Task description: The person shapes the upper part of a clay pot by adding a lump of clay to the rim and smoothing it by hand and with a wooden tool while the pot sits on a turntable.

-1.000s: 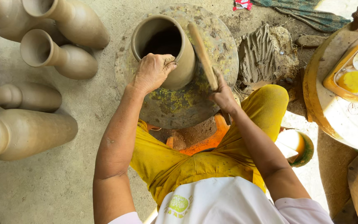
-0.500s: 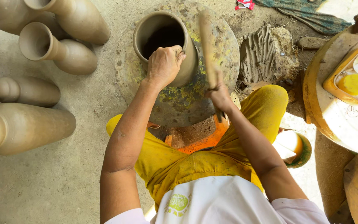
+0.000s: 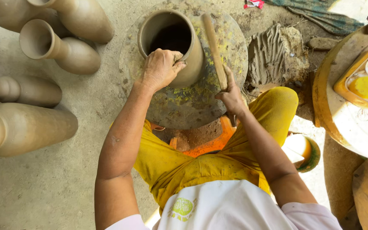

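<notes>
Several tall, narrow-necked brown clay vases [image 3: 26, 127] lie on their sides on the dusty grey floor [image 3: 73, 183]. Well to the right of the vases sits a ridged lump of wet grey clay [image 3: 275, 53]. Farther right of that lump stands a round pale table with an orange rim [image 3: 350, 127], bearing an orange tray [image 3: 346, 87] that holds a yellow disc [image 3: 365, 86]. A crumpled green cloth [image 3: 316, 12] lies beyond the lump.

Clay pot [image 3: 173, 40] on round wheel [image 3: 192, 102]; vases [image 3: 60, 47] on floor [image 3: 64, 170].
</notes>
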